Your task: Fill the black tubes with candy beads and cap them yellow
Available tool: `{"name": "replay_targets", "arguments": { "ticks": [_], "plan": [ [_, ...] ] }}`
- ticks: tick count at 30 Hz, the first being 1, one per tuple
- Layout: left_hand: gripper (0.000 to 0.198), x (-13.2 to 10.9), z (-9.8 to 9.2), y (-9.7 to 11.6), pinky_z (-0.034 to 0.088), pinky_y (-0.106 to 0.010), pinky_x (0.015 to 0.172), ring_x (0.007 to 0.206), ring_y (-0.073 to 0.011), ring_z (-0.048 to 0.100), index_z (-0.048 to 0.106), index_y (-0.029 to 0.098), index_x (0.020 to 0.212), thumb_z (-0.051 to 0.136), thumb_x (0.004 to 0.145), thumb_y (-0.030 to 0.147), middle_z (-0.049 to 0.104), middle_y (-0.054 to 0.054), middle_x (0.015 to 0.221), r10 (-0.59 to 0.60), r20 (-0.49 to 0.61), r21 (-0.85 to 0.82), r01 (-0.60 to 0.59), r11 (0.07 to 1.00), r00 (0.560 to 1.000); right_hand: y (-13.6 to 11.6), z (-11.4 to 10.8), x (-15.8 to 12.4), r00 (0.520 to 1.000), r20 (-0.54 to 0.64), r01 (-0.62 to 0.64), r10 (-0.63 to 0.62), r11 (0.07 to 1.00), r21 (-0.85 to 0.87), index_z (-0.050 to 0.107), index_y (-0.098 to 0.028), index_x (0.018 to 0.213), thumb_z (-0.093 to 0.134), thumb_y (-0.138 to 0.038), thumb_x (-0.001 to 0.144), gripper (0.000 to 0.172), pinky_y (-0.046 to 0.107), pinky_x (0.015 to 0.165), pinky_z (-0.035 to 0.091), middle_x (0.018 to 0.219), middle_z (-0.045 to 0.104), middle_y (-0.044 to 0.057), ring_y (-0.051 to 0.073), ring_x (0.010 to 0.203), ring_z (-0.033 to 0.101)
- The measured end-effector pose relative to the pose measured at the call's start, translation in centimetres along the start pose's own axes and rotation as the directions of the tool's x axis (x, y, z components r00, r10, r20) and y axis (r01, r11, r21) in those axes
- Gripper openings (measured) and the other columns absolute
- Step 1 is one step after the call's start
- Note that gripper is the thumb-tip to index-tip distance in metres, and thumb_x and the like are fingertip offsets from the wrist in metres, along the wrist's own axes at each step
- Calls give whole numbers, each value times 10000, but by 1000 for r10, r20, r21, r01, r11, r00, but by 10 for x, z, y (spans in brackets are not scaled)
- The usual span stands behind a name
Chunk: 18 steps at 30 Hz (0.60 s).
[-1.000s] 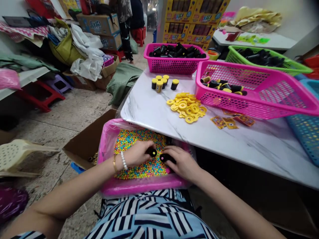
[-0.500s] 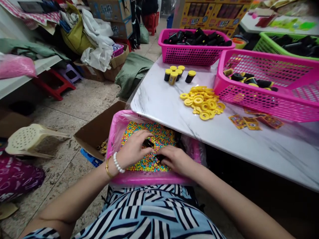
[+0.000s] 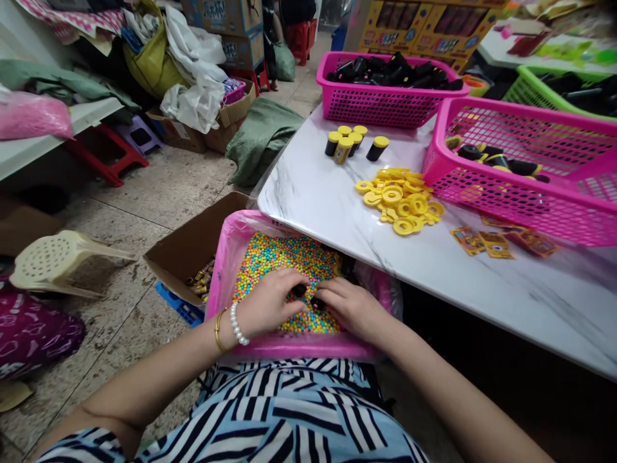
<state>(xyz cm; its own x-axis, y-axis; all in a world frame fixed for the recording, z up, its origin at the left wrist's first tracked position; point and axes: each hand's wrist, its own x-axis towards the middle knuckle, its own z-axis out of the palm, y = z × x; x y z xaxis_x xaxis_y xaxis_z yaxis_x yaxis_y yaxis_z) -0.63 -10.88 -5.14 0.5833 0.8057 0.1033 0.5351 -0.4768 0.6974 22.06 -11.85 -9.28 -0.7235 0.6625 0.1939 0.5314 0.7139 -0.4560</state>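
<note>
The two hands are closer together than before, and they sit lower over the beads. The left hand point(image 3: 270, 302) and the right hand point(image 3: 351, 307) are both curled, and each one grips a small black tube point(image 3: 299, 290). The fingers hide most of each tube. The two tubes are almost touching, just above the colored beads point(image 3: 284, 260). The blue, yellow, pink and green beads fill a pink tray point(image 3: 289, 347) lined with clear plastic, just in front of the marble table point(image 3: 308, 206). On the table stands a pink basket point(image 3: 380, 106) full of black tubes. Another pink basket point(image 3: 530, 222) on the table holds a few tubes with yellow on them. Yellow rings point(image 3: 400, 202) lie in a pile on the table, near a small group of yellow-capped tubes point(image 3: 344, 145). A green basket point(image 3: 530, 83) of black tubes sits past the table.
</note>
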Motion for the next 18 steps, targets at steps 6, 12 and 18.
{"name": "replay_targets", "arguments": {
  "ticks": [6,12,18],
  "plan": [
    [253,0,-3,-2,503,-344,884,954,-193,642,670,169,993,758,757,149,718,-44,983,-88,24,-91,90,992,996,-6,8,2,995,92,-44,31,989,142,623,-178,996,553,-92,866,171,298,815,526,949,665,66,168,905,621],
    [279,3,-11,5,504,-290,772,836,-154,651,696,189,1023,769,754,207,722,-19,949,-149,81,-266,165,950,986,-1,-9,-4,953,-152,-204,261,927,315,614,-197,1025,586,-89,813,239,304,869,529,1006,669,47,161,956,643],
    [267,5,-13,13,504,-301,789,849,-163,653,701,192,1009,767,756,245,726,-26,932,-114,42,-241,121,963,993,0,-18,-10,913,-168,-294,373,884,364,623,-206,1035,629,-169,821,218,291,753,547,992,668,44,155,856,647]
  ]
}}
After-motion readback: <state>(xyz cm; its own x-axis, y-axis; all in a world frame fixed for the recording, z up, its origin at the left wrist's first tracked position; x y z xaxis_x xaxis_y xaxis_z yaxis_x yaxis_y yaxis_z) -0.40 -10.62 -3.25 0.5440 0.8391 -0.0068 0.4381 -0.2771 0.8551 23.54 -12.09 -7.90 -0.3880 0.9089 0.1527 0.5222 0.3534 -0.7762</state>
